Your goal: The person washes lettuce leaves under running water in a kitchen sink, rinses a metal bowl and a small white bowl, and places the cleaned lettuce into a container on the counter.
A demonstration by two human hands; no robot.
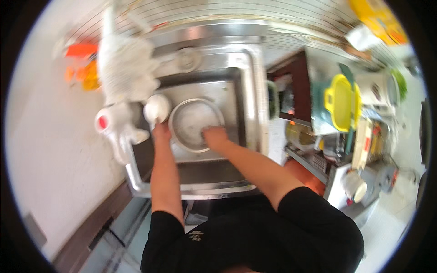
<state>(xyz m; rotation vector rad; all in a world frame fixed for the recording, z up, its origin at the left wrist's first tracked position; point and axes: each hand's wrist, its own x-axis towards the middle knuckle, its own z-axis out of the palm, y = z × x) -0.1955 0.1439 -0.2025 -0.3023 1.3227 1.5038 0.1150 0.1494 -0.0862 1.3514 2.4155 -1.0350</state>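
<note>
A round metal basin (pixel 196 119) rests in the stainless steel sink (pixel 235 112) before me. My left hand (pixel 161 130) is at the basin's left side and grips a small white bowl (pixel 157 107) by its near edge. Over the basin's right rim reaches my right hand (pixel 215 135), its fingers down inside the basin; blur hides whether they hold anything. A white cloth (pixel 128 68) hangs at the sink's upper left, above a white bottle with a red spot (pixel 111 119).
Yellow plastic basket (pixel 341 102) on a glass-like surface at right, beside a white container (pixel 372 88). Below it, a shelf holds jars and boxes. A wire rack (pixel 218 8) spans the top, and a wall (pixel 61 136) bounds the left.
</note>
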